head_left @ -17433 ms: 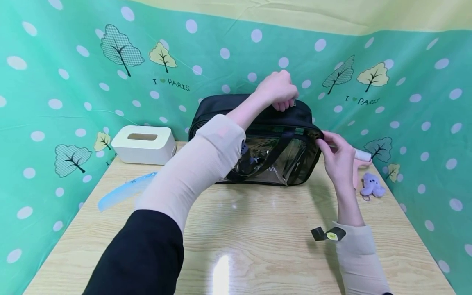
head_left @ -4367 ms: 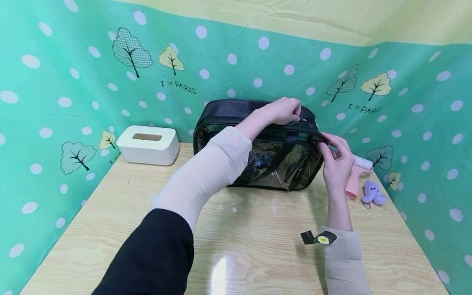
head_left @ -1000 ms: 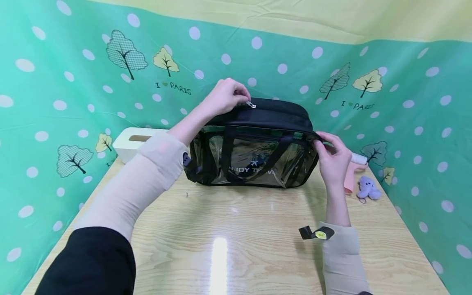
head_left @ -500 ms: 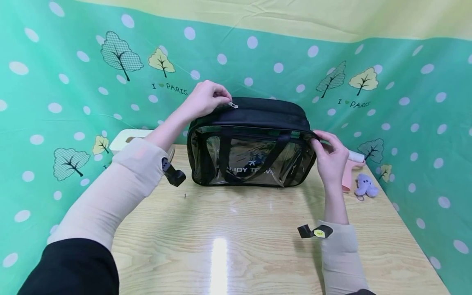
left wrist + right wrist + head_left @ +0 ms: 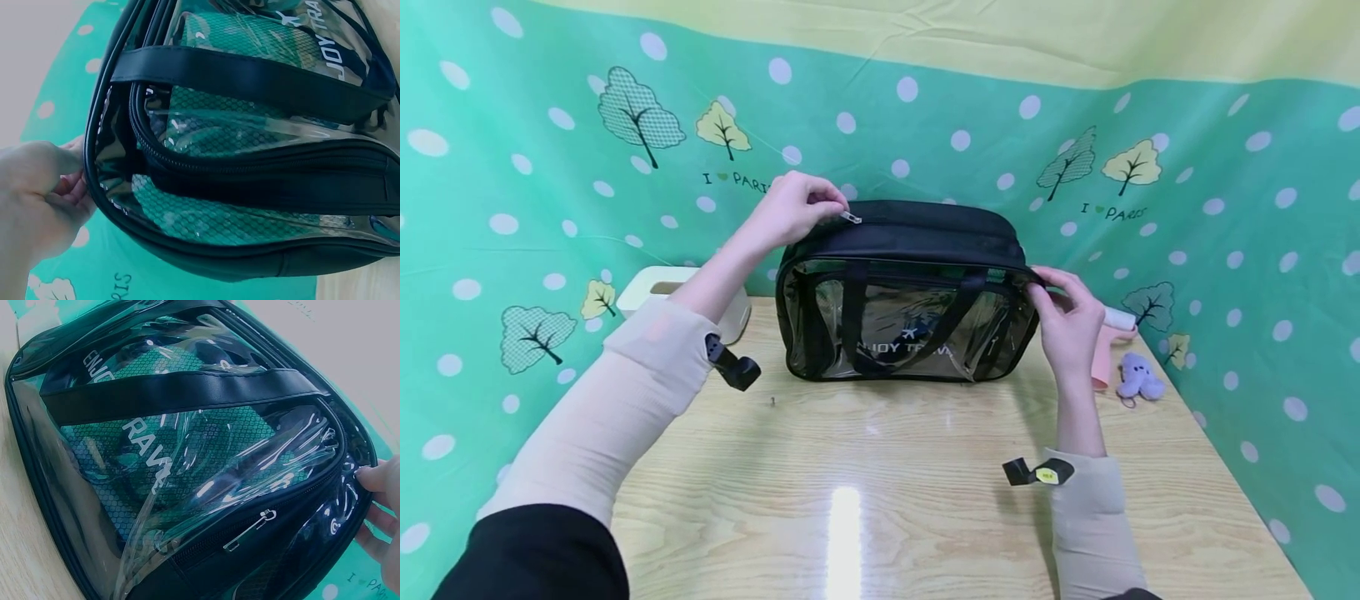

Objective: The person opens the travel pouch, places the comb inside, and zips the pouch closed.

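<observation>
A black travel bag (image 5: 902, 237) with clear panels, dark straps and white lettering stands upright at the back of the table. Thumb and fingers of my left hand (image 5: 797, 207) pinch a silver zipper pull (image 5: 851, 217) at the left end of its top. In the left wrist view those fingertips are partly hidden behind the bag's rim. On the opposite side my right hand (image 5: 1070, 321) pinches the bag's upper right edge, thumb in front. A mesh-patterned green area (image 5: 206, 434) shows through the clear panel, and a second zipper pull (image 5: 250, 530) hangs on the bag's front.
Left of the bag stands a white tissue box (image 5: 655, 287), partly behind my left forearm. Right of it lie a pink object (image 5: 1102, 360) with a white cylinder (image 5: 1120, 320) and a purple plush keychain (image 5: 1139, 377). A patterned green curtain (image 5: 880, 108) hangs close behind.
My left hand has drawn the zipper pull leftward along the bag's top. The right hand keeps its hold on the edge. A light blue item seen earliest at left is gone from its spot.
</observation>
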### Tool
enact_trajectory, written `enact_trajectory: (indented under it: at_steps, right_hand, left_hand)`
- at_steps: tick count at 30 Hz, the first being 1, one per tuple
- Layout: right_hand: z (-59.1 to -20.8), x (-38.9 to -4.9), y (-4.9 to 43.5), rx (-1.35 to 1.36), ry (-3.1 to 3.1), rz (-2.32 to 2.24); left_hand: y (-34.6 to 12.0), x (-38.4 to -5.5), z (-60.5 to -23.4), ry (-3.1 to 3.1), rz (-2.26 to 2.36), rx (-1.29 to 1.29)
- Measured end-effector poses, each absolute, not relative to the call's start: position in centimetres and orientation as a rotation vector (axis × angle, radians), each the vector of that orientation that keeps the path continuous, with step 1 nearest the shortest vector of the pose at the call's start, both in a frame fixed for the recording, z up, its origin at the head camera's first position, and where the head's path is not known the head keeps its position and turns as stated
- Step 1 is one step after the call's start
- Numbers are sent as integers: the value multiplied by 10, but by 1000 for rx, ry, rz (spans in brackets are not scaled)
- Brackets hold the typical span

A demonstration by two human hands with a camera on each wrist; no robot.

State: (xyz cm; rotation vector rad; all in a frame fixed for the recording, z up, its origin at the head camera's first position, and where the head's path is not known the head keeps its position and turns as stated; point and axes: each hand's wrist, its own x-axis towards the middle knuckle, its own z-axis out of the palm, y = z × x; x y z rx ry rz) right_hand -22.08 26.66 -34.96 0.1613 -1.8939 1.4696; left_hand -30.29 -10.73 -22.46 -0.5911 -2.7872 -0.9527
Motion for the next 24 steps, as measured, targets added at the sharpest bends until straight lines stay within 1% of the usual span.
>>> enact_trajectory:
  at_steps: [24]
  right_hand:
    - [-350, -221, 267, 156, -1906, 1456]
  left_hand:
    - [-145, -293, -251, -2680, -1115, -420]
